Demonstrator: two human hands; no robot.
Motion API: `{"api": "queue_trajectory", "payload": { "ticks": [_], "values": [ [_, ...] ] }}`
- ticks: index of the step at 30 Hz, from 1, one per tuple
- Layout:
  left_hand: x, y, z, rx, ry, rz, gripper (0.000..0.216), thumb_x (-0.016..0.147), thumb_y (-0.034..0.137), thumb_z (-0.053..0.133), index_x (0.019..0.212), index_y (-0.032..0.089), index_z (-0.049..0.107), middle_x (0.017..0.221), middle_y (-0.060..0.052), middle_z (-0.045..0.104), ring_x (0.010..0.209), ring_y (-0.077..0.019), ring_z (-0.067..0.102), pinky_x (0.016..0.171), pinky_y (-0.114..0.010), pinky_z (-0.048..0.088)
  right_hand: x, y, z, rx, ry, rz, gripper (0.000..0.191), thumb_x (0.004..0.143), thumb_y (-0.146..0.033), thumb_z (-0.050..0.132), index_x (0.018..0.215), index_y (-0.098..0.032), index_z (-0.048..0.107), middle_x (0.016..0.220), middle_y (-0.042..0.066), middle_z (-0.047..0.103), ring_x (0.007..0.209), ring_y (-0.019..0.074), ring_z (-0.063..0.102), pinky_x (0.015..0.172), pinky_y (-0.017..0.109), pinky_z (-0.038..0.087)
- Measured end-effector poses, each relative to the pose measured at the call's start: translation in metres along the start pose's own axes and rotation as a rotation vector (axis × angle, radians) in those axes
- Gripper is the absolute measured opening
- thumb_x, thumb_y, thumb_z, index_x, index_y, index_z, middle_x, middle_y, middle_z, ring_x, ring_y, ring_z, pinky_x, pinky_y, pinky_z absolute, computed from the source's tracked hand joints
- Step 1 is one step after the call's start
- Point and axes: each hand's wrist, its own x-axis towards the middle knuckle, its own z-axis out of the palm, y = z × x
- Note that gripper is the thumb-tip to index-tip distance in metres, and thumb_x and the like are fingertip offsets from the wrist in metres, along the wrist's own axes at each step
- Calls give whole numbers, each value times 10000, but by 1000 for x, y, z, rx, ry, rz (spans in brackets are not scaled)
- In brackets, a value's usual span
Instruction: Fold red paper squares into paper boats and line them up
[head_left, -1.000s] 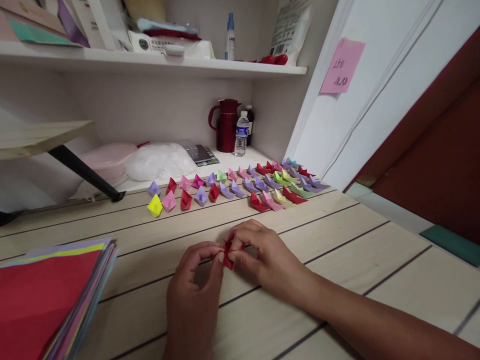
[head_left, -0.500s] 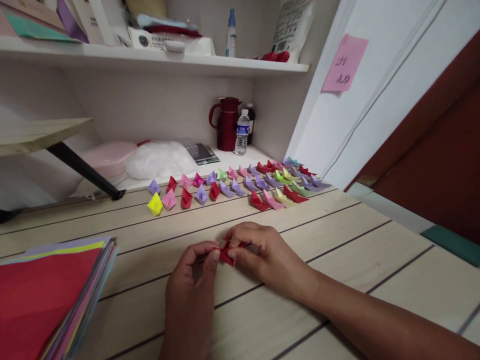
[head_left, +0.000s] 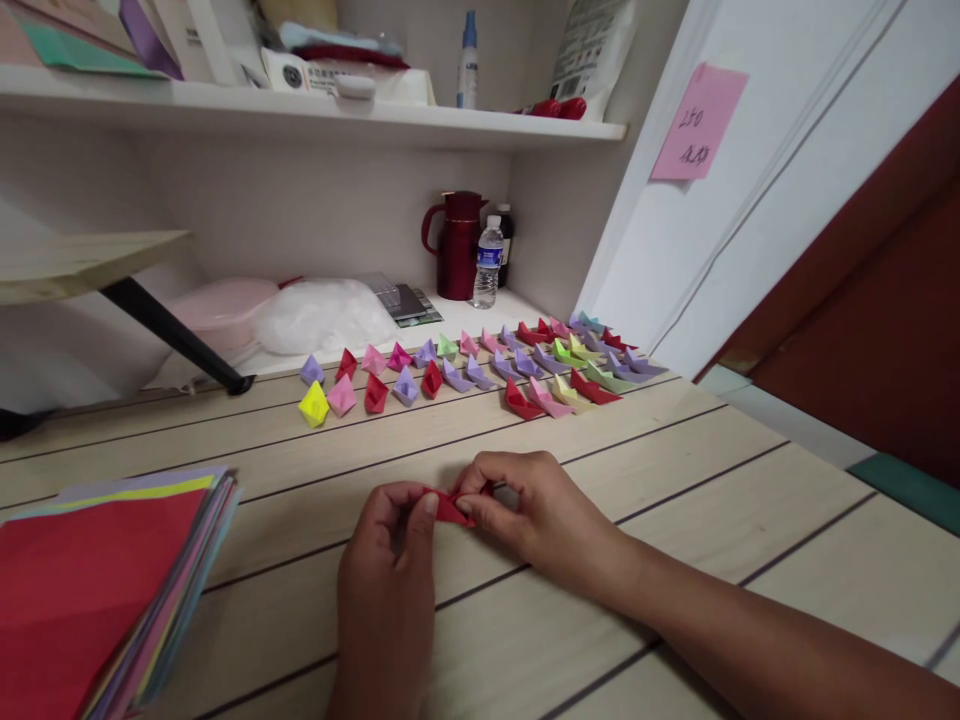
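A small folded red paper piece (head_left: 452, 507) is pinched between both hands just above the wooden table (head_left: 675, 480). My left hand (head_left: 386, 585) grips its left end with thumb and fingers closed. My right hand (head_left: 525, 510) pinches its right end, fingers curled over it. Most of the paper is hidden by my fingers. Beyond my hands, several small paper boats (head_left: 480, 370) in red, pink, purple, green and yellow stand in rows across the table.
A stack of coloured paper sheets (head_left: 90, 590), red on top, lies at the near left. At the back stand a dark red jug (head_left: 456, 245), a water bottle (head_left: 488, 263) and a plastic bag (head_left: 322, 315). A pink sticky note (head_left: 699, 122) hangs on the white panel.
The red paper has been pulled from a bunched shape into a flatter, wider one between my fingers. My hands have shifted slightly lower in view.
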Motion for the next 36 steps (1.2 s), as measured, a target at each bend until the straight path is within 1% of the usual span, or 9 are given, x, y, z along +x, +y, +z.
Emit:
{"api": "queue_trajectory", "payload": {
  "ticks": [4, 7, 10, 15, 18, 21, 25, 30, 36],
  "values": [
    [4, 0, 1, -92, -10, -11, 231, 775, 352, 694, 904, 214, 562, 793, 2, 699, 766, -162, 639, 715, -272, 463, 1, 0, -4, 2, -13, 24, 131, 849, -126, 587, 751, -182, 652, 702, -21, 667, 635, 119, 558, 607, 219, 411],
    [6, -1, 2, -157, -66, -49, 433, 757, 404, 716, 1106, 223, 534, 816, 7, 706, 749, -163, 637, 720, -292, 449, 3, 1, -6, 66, -2, 47, 118, 839, -138, 599, 743, -174, 657, 707, -13, 666, 654, 123, 556, 626, 226, 411],
    [7, -3, 2, -172, -123, -27, 580, 731, 426, 741, 1229, 226, 520, 876, -5, 708, 841, -184, 642, 826, -333, 437, 6, 3, -7, 219, -7, 127, 102, 817, -184, 633, 719, -160, 647, 691, -5, 655, 656, 124, 551, 631, 231, 405],
    [8, -7, 3, -141, -92, 64, 473, 787, 470, 675, 1188, 242, 571, 909, -2, 677, 848, -170, 629, 838, -321, 434, 12, 8, -10, 664, -11, 395, 236, 676, -332, 764, 661, -158, 605, 583, -12, 625, 551, 108, 501, 570, 237, 359],
    [10, -10, 5, -162, -33, 112, 463, 735, 441, 722, 1134, 247, 589, 895, 17, 643, 785, -141, 608, 783, -296, 447, 15, 8, -14, 779, -27, 461, 203, 650, -308, 753, 652, -153, 621, 584, 26, 667, 563, 129, 553, 600, 259, 391],
    [10, -11, 5, -139, -51, 72, 431, 700, 424, 746, 1071, 232, 638, 895, 8, 643, 814, -146, 600, 800, -296, 444, 15, 7, -15, 791, -45, 458, 149, 638, -250, 738, 646, -151, 627, 590, 28, 676, 551, 124, 552, 595, 258, 396],
    [6, -6, 3, -86, -114, 21, 355, 688, 426, 755, 973, 221, 703, 905, -22, 698, 872, -183, 621, 831, -304, 439, 12, 8, -10, 746, -39, 414, 213, 658, -303, 772, 661, -144, 631, 590, -1, 638, 553, 100, 514, 576, 233, 374],
    [4, 0, 0, 9, -124, 15, 238, 687, 419, 752, 802, 214, 712, 759, -5, 702, 760, -169, 605, 737, -269, 439, 9, 10, -5, 597, -76, 377, 239, 697, -331, 763, 686, -141, 618, 587, -37, 553, 531, 72, 400, 517, 211, 296],
    [4, 0, -3, 37, -134, -56, 286, 695, 462, 736, 815, 204, 705, 794, -23, 715, 774, -181, 610, 719, -270, 453, 7, 7, -6, 513, -103, 364, 195, 738, -300, 720, 703, -138, 616, 610, -23, 554, 561, 87, 421, 535, 224, 318]
  ]
}}
